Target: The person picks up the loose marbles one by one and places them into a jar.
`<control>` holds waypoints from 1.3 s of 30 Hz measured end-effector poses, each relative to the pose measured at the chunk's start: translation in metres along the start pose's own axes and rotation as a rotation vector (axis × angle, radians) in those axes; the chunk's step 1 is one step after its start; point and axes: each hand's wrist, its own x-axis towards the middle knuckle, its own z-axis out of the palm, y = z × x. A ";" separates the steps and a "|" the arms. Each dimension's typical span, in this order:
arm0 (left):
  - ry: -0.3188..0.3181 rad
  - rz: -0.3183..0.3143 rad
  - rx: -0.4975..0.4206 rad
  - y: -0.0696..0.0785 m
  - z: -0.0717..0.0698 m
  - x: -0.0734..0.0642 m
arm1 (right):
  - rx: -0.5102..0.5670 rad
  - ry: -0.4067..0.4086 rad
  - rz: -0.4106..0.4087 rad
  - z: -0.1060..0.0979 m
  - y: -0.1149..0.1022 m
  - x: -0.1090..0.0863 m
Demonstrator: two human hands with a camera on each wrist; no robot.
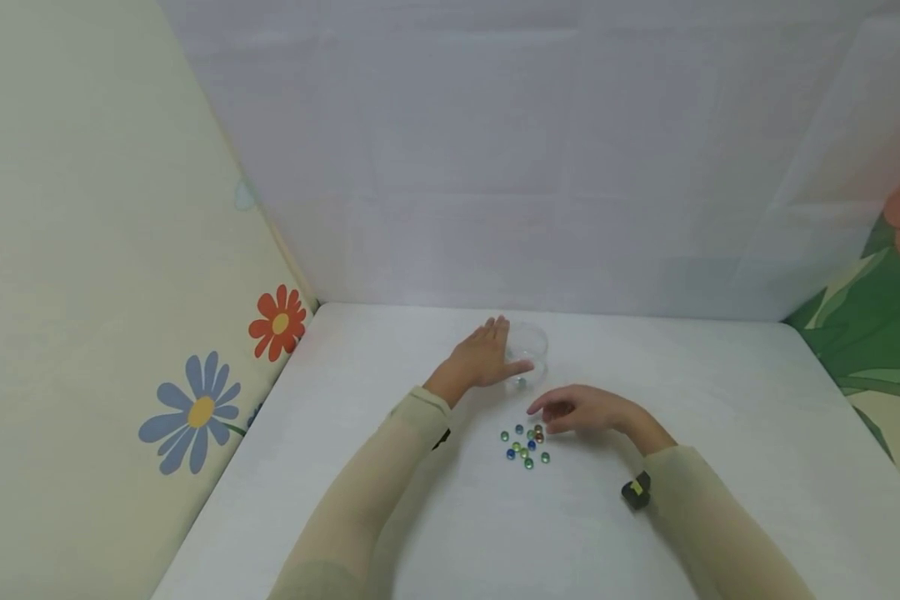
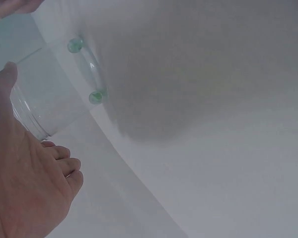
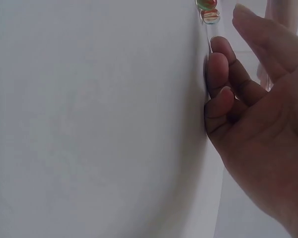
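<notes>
A clear glass jar (image 1: 537, 343) stands toward the back of the table. My left hand (image 1: 482, 354) holds it from the left, with the thumb across its near side; in the left wrist view the thumb lies at the rim of the jar (image 2: 52, 87). Two green marbles (image 2: 75, 46) show at the jar's bottom. In front of it, several glass marbles (image 1: 523, 453) in green, blue, yellow and reddish brown lie loosely grouped. Just right of this group is my right hand (image 1: 581, 408), fingers loosely bent and nothing held. Its fingertips are close to reddish marbles (image 3: 210, 16).
A white cloth covers the table (image 1: 720, 392) and a pale sheet (image 1: 480, 167) hangs behind it. Flower-patterned panels (image 1: 202, 408) flank both sides. Each forearm wears a beige sleeve (image 1: 390, 467), with a small dark device (image 1: 636, 492) at the right wrist.
</notes>
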 end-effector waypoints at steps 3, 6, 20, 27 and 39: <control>0.002 -0.003 0.001 0.000 0.001 0.001 | -0.019 -0.006 0.010 0.001 0.001 0.001; -0.003 -0.007 0.000 0.001 0.000 0.002 | -0.038 -0.005 0.006 0.002 0.002 0.002; -0.005 0.010 0.020 0.001 -0.002 0.004 | -0.100 0.016 0.035 0.004 0.001 0.007; -0.010 0.014 0.001 0.002 -0.002 0.002 | -0.106 0.017 0.034 0.007 -0.005 0.007; -0.017 0.006 0.008 0.002 -0.002 0.000 | -0.135 0.029 -0.001 0.008 0.000 0.008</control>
